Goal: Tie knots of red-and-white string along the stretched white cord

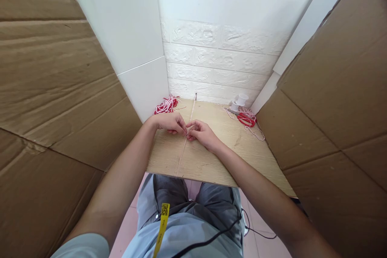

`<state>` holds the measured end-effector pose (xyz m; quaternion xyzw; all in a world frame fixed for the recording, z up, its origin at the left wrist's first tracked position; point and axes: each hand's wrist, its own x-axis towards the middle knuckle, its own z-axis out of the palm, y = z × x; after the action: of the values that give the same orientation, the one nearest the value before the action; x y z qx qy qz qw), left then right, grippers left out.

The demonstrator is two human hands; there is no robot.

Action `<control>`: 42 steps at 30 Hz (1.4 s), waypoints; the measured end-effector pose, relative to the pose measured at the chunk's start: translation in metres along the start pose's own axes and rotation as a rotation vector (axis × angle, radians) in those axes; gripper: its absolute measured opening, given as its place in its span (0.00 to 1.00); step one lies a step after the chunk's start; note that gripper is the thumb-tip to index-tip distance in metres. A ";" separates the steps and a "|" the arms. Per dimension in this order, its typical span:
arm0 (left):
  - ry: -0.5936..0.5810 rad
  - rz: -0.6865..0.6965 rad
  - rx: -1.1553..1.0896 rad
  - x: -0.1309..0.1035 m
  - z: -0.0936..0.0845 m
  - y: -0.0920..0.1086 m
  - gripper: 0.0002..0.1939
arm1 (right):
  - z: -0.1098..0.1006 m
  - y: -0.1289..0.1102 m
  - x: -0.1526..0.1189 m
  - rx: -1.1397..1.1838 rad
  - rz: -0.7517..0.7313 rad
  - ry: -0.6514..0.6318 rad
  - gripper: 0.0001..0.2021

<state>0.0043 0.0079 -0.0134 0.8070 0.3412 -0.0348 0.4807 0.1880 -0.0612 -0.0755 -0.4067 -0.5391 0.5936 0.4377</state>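
A thin pale cord (182, 155) runs taut over the wooden board (211, 165), from a small dark peg (196, 96) at the back to the front edge. Halfway along it, my left hand (172, 122) pinches with thumb and forefinger at the cord's left side. Just across from it, my right hand (202, 134) is closed in a pinch too, its fingertips nearly touching the left ones. Fine thread (186, 133) shows between the fingertips, crossing the cord. Whether it is looped or knotted there is too small to tell.
Red and white string (167, 105) lies bunched at the back left. Red-handled scissors (245, 119), white spools (241, 99) and loose pink-white cord (256, 133) sit at the back right. Tall cardboard panels (60, 72) (332, 100) flank the board, and a white brick-patterned wall (211, 54) closes the back.
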 end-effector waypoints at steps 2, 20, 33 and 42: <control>-0.003 -0.006 -0.003 0.001 0.000 -0.001 0.15 | 0.000 -0.001 -0.001 0.002 -0.006 -0.009 0.11; -0.020 -0.080 -0.040 0.004 0.004 0.001 0.12 | 0.000 -0.004 -0.003 -0.016 -0.013 -0.020 0.12; 0.126 -0.089 -0.003 0.006 0.007 0.001 0.08 | 0.001 -0.006 -0.004 -0.130 -0.033 0.012 0.14; 0.167 0.045 0.005 0.006 0.004 -0.001 0.12 | 0.004 -0.003 -0.006 -0.125 -0.041 0.003 0.15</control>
<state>0.0094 0.0086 -0.0187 0.8156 0.3620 0.0425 0.4494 0.1865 -0.0679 -0.0721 -0.4228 -0.5826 0.5493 0.4243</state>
